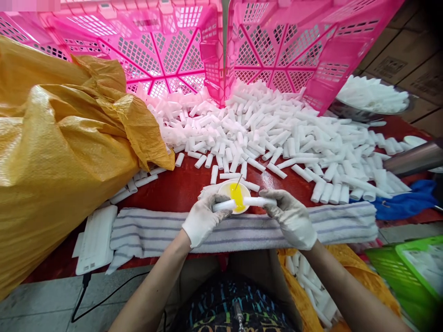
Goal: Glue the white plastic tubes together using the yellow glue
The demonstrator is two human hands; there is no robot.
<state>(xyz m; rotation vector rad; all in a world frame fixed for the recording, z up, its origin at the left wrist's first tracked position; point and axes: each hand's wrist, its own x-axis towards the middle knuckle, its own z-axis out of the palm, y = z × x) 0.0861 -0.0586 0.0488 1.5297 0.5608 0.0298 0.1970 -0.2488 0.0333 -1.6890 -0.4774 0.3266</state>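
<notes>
My left hand, in a whitish glove, pinches a short white tube. In my right hand, gloved too, is a longer, thinner white tube pointing left. The tubes' ends face each other with a small gap, over a small white bowl. Yellow liquid lies in the bowl, with a thin stick standing in it. Beneath both hands a striped towel runs along the edge of the red table. A large heap of white tubes spreads behind the bowl.
Two pink crates stand at the back. A yellow sack fills the left side, beside a white power bank with a black cable. To the right are a metal cylinder, a blue cloth and a green basket.
</notes>
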